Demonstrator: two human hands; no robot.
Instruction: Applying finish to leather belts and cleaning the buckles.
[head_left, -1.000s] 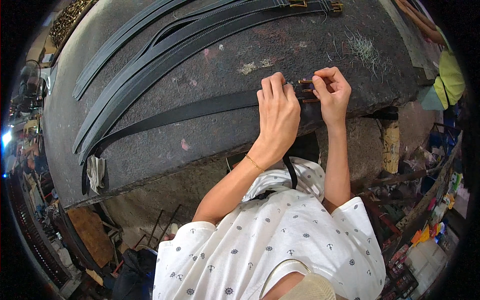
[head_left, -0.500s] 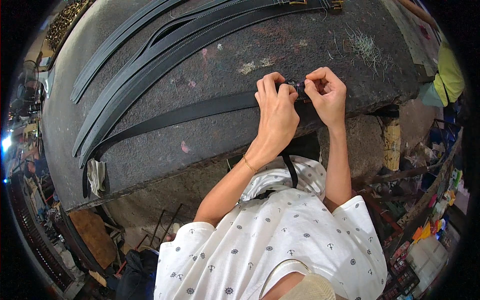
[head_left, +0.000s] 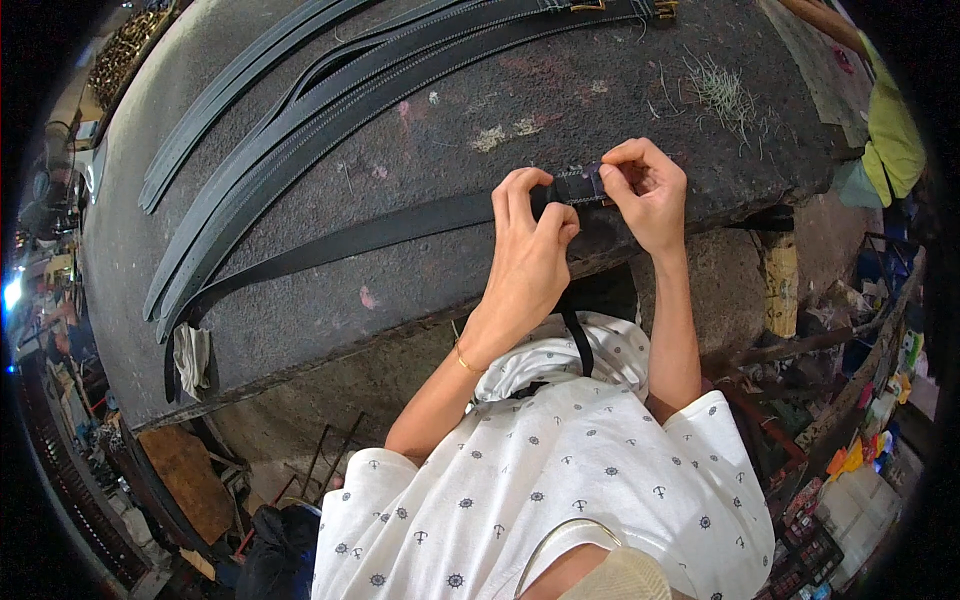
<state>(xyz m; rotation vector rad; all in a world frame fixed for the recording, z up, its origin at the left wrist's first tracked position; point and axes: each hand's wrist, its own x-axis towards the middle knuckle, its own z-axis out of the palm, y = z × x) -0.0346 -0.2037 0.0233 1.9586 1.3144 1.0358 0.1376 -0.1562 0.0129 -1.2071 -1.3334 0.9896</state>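
A black leather belt (head_left: 400, 225) lies along the dark, rough worktable (head_left: 290, 365), one end hanging over the near edge at left. My left hand (head_left: 530, 245) has its fingers curled round the belt near its stitched right end (head_left: 575, 183). My right hand (head_left: 645, 200) pinches that end at a small dark purplish piece, with a bit of gold metal below, partly hidden by the fingers. A crumpled pale cloth (head_left: 192, 355) hangs beside the belt's left end.
Several dark straps (head_left: 280, 120) lie across the back, some with gold buckles (head_left: 664, 9). Loose threads (head_left: 725, 95) sit at back right. Another person's arm (head_left: 820, 18) and yellow-green cloth (head_left: 890, 140) are at far right. Clutter and metal frames (head_left: 860, 330) surround the table below.
My left hand has shifted left and slightly down along the belt, uncovering more of its stitched end. The gold prongs beside my right fingers are now mostly hidden, with the purplish piece showing.
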